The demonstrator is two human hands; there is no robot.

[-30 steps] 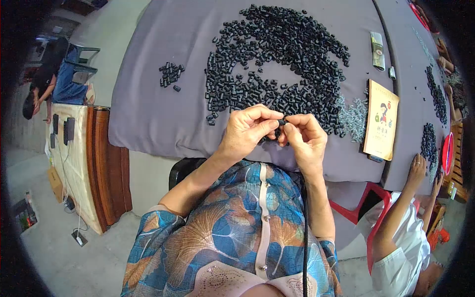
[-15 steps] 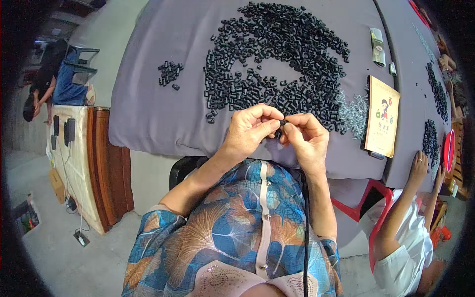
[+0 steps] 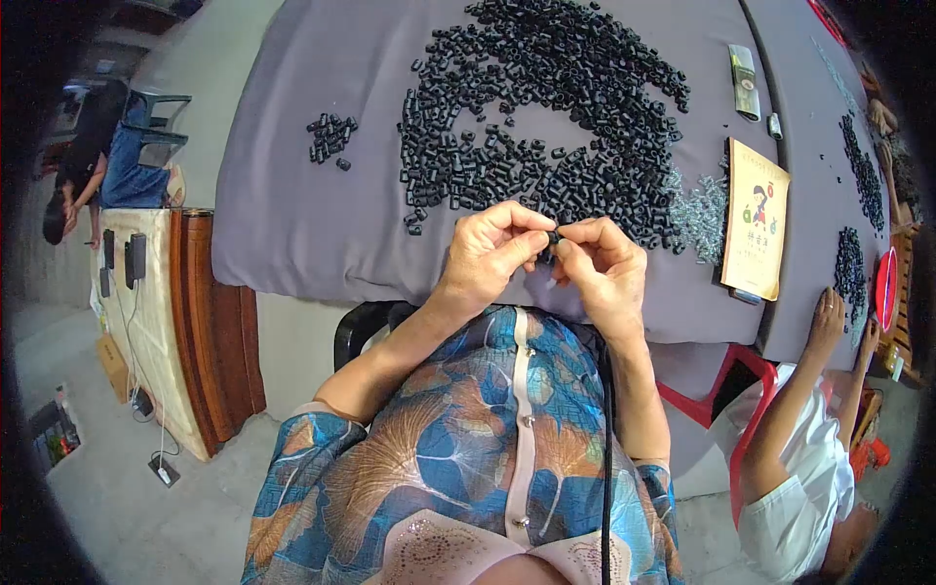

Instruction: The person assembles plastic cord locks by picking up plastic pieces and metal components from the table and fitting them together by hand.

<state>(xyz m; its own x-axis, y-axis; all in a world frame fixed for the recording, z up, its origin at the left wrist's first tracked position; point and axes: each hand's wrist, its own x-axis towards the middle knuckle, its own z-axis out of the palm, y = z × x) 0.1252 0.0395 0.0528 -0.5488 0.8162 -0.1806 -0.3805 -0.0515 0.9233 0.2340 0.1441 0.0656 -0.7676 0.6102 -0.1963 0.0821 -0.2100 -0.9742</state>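
Note:
My left hand (image 3: 492, 255) pinches a small black plastic piece (image 3: 553, 237) between thumb and forefinger, just over the table's near edge. Against the same piece, from the other side, my right hand (image 3: 604, 271) closes its thumb and forefinger. The fingertips hide most of the piece, and a small pale spot shows below them, too small to name. Just beyond both hands spreads a big heap of short black cylindrical plastic pieces (image 3: 546, 166). Small clear pieces (image 3: 697, 219) lie in a pile to its right. A smaller cluster of black pieces (image 3: 331, 138) sits apart at the left.
The table has a grey cloth (image 3: 292, 224). A yellowish booklet (image 3: 756, 219) and a flat packet (image 3: 744, 83) lie at the right. Another person's hand (image 3: 827, 317) is near more black pieces (image 3: 850, 268), beside a red chair (image 3: 741, 390). A seated person (image 3: 93, 146) is at far left.
Both hands stay pinched together in nearly the same place. A dark piece that showed below the fingertips is less visible, and a pale spot shows there now. The view has shifted slightly.

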